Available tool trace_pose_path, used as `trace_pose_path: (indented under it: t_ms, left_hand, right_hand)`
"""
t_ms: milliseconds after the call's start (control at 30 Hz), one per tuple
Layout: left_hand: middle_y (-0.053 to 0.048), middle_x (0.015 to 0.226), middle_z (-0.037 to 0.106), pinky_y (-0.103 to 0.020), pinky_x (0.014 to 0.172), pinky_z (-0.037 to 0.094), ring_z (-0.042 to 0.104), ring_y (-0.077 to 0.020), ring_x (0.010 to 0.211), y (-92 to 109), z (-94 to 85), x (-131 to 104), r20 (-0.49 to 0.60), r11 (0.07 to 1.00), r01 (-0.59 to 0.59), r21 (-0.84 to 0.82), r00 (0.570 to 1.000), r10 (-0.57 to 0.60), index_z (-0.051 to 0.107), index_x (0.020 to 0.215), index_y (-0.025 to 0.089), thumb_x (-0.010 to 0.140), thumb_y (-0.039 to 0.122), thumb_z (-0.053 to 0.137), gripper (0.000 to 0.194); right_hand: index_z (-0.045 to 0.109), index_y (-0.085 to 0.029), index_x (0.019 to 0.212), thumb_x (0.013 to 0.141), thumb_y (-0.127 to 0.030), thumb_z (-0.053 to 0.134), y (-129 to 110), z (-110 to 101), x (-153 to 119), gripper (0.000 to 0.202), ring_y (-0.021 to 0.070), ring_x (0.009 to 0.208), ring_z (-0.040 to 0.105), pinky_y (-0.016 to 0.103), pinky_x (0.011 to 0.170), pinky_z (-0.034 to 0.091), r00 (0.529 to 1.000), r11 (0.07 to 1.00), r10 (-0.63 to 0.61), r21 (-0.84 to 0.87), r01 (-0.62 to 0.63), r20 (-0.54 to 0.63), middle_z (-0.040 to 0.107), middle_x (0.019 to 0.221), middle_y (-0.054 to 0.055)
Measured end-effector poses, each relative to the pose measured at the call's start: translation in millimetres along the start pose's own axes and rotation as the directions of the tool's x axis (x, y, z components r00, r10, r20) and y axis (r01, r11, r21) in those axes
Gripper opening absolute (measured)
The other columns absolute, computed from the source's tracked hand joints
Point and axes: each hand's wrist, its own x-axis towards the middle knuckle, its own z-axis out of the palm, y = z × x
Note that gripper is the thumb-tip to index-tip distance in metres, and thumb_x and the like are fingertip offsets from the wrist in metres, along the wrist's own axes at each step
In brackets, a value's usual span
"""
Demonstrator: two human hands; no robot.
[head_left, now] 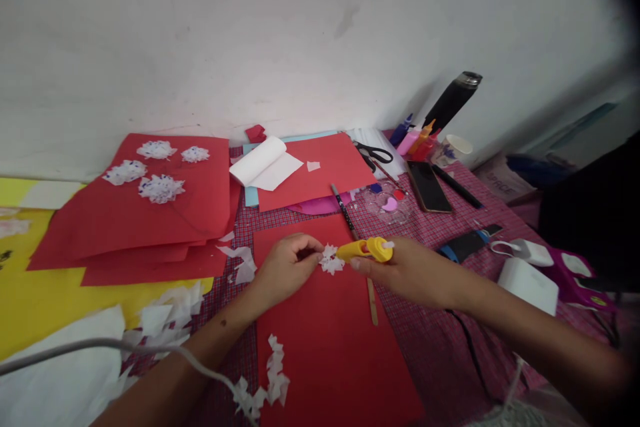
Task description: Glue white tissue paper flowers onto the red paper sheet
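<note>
My right hand is wrapped round a yellow hot glue gun, a white glue stick poking out of its back end. The gun's nozzle points left at a small white paper flower on a red paper sheet. Thumb and fingertips of my left hand are pinched together at the flower's left edge. Lower on the same sheet lies a crinkled white paper strip. A pencil and a wooden stick lie just beyond and beside the gun.
Several blue-tipped white flowers sit on stacked red paper at left. A tissue roll, scissors, paint palette, phone and black flask stand or lie behind. A grey cable crosses at lower left.
</note>
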Motion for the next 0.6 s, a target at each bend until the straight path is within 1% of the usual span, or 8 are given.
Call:
trace_pose_path:
  t_ms: [200, 300, 333, 367, 433, 467, 533, 600]
  left_hand:
    - [-0.001, 0.086, 0.073, -0.026, 0.072, 0.049, 0.065, -0.0148, 0.079, 1.7, -0.9, 0.5, 0.004, 1.000, 0.018, 0.010, 1.000, -0.018, 0.071, 0.088, 0.020, 0.087, 0.020, 0.058, 0.013]
    - [-0.001, 0.086, 0.073, -0.026, 0.072, 0.049, 0.066, -0.0147, 0.078, 2.3, -1.6, -0.2, 0.010, 0.999, 0.042, -0.003, 0.999, -0.042, 0.071, 0.088, 0.020, 0.087, 0.021, 0.059, 0.013]
    - [-0.001, 0.085, 0.073, -0.026, 0.072, 0.049, 0.066, -0.0146, 0.078, 2.8, -1.8, -0.7, 0.010, 0.999, 0.049, -0.006, 0.999, -0.049, 0.071, 0.088, 0.020, 0.087, 0.021, 0.059, 0.013]
    - [0.000, 0.085, 0.073, -0.025, 0.071, 0.049, 0.065, -0.0143, 0.078, 3.7, -2.1, -1.1, 0.008, 0.999, 0.054, -0.005, 0.998, -0.054, 0.071, 0.088, 0.020, 0.087, 0.021, 0.059, 0.012]
    - [0.000, 0.084, 0.073, -0.025, 0.070, 0.048, 0.065, -0.0140, 0.077, 6.9, -2.9, -1.8, 0.007, 0.998, 0.053, 0.017, 0.999, -0.053, 0.070, 0.087, 0.020, 0.087, 0.020, 0.059, 0.012]
    - [0.000, 0.084, 0.072, -0.025, 0.070, 0.047, 0.065, -0.0138, 0.077, 9.2, -3.4, -1.8, 0.010, 0.998, 0.045, 0.038, 0.999, -0.045, 0.070, 0.087, 0.020, 0.087, 0.019, 0.058, 0.012]
    - [0.000, 0.084, 0.072, -0.025, 0.071, 0.047, 0.064, -0.0137, 0.077, 15.0, -4.4, -0.8, 0.025, 0.995, 0.016, 0.098, 1.000, -0.018, 0.070, 0.086, 0.020, 0.087, 0.017, 0.058, 0.012]
    - [0.000, 0.085, 0.071, -0.026, 0.073, 0.046, 0.063, -0.0137, 0.079, 21.4, -5.0, 1.6, 0.039, 0.986, -0.029, 0.167, 0.999, 0.023, 0.069, 0.084, 0.020, 0.087, 0.016, 0.057, 0.013]
  right_hand:
    - [0.074, -0.023, 0.110, 0.096, -0.047, 0.053, -8.0, -4.0, -6.4, 0.035, 0.0223, 0.086, 0.065, 0.033, 0.080, 0.052, 0.999, 0.994, -0.045, 0.100, 0.045, 0.004, 0.075, 0.090, 0.002]
    - [0.071, -0.024, 0.117, 0.096, -0.051, 0.051, -2.4, -2.2, -20.8, 0.039, 0.0235, 0.091, 0.065, 0.035, 0.083, 0.052, 0.998, 0.978, -0.052, 0.199, 0.060, -0.044, 0.073, 0.095, 0.003]
    - [0.071, -0.024, 0.115, 0.096, -0.053, 0.051, 2.5, 0.7, -28.6, 0.040, 0.0229, 0.088, 0.066, 0.034, 0.080, 0.053, 0.997, 0.971, -0.023, 0.238, 0.039, -0.070, 0.073, 0.091, 0.003]
    - [0.071, -0.024, 0.108, 0.094, -0.056, 0.052, 8.9, 5.4, -37.5, 0.040, 0.0211, 0.078, 0.064, 0.032, 0.071, 0.053, 0.993, 0.960, 0.029, 0.280, 0.003, -0.112, 0.071, 0.082, 0.003]
    - [0.070, -0.023, 0.085, 0.091, -0.064, 0.052, 24.8, 20.0, -57.3, 0.045, 0.0157, 0.055, 0.055, 0.027, 0.051, 0.045, 0.978, 0.915, 0.164, 0.389, -0.103, -0.127, 0.060, 0.060, 0.000]
    - [0.065, -0.022, 0.075, 0.090, -0.069, 0.049, 33.3, 29.6, -67.1, 0.052, 0.0135, 0.048, 0.048, 0.026, 0.045, 0.039, 0.965, 0.876, 0.236, 0.455, -0.160, -0.115, 0.054, 0.054, -0.001]
    - [0.060, -0.021, 0.067, 0.087, -0.075, 0.047, 49.1, 50.8, -84.2, 0.059, 0.0115, 0.044, 0.042, 0.025, 0.043, 0.032, 0.938, 0.794, 0.331, 0.568, -0.218, -0.102, 0.048, 0.049, -0.002]
    - [0.060, -0.020, 0.069, 0.087, -0.075, 0.046, 61.1, 70.3, -96.3, 0.060, 0.0115, 0.045, 0.043, 0.025, 0.044, 0.031, 0.931, 0.736, 0.352, 0.644, -0.210, -0.097, 0.049, 0.050, -0.002]
